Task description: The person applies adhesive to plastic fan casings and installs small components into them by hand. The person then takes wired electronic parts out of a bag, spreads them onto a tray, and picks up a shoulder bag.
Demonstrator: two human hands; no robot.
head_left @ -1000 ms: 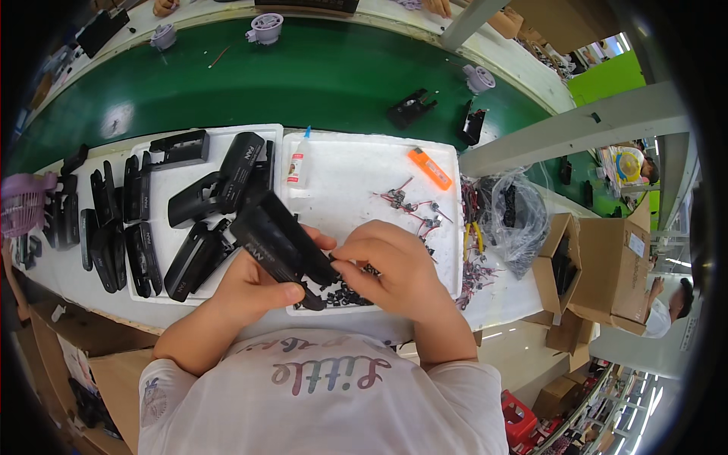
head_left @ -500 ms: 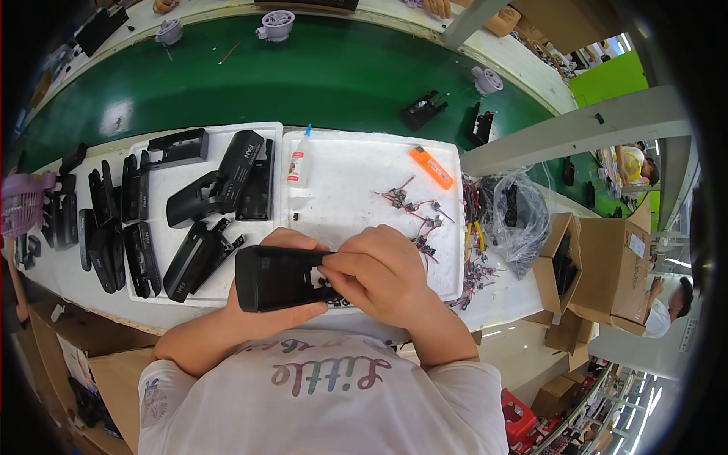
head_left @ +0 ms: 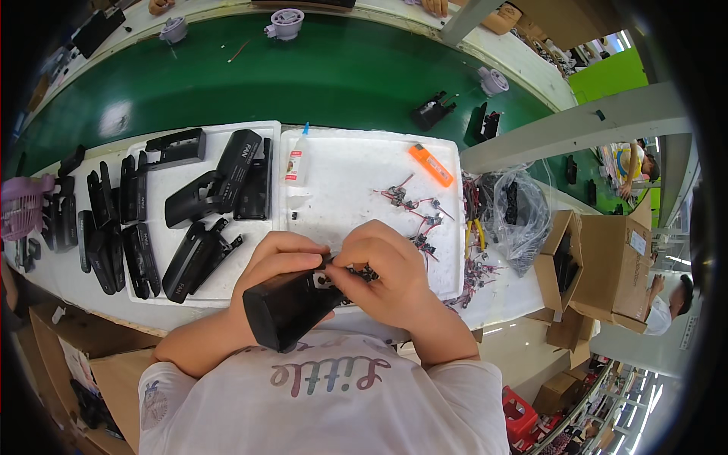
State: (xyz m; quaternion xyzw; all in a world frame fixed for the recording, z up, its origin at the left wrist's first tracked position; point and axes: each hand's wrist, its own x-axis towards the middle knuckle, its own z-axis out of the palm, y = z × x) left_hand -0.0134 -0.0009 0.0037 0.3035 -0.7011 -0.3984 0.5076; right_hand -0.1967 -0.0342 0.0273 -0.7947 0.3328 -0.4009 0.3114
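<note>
My left hand is closed round a black plastic housing, held tilted in front of my chest. At the housing's open end, my right hand has its thumb and fingers pinched together; what lies between them is hidden. Beyond my hands, a white foam tray carries a small glue-type bottle with a blue tip, an orange flat tool and small circuit boards with red and black wires. To the left, several black fan handle housings lie on another foam tray.
A green conveyor belt runs across the far side, bearing purple round fan parts and black housings. A grey post crosses at the right, above a clear plastic bag and cardboard boxes. A purple fan stands far left.
The black housing has tilted, its closed end swinging down toward my chest. My left fingers now reach over its upper edge, near my right fingertips. Parts on the belt have shifted slightly right.
</note>
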